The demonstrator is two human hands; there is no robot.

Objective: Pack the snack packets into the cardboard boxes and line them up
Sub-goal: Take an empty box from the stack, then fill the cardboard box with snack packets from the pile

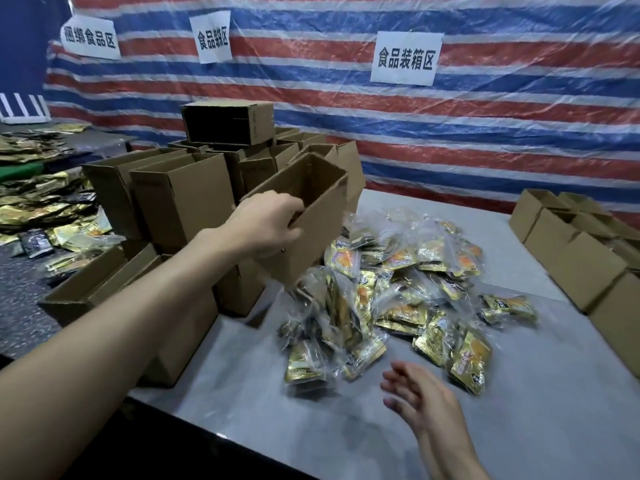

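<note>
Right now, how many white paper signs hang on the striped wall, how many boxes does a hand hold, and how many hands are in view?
white paper signs on the striped wall: 3
cardboard box in the grip of the left hand: 1
hands in view, counting the open right hand: 2
Total: 6

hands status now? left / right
Left hand: grips an open cardboard box by its rim, lifted above the snack packets.
Right hand: open, holding nothing, over the table.
</note>
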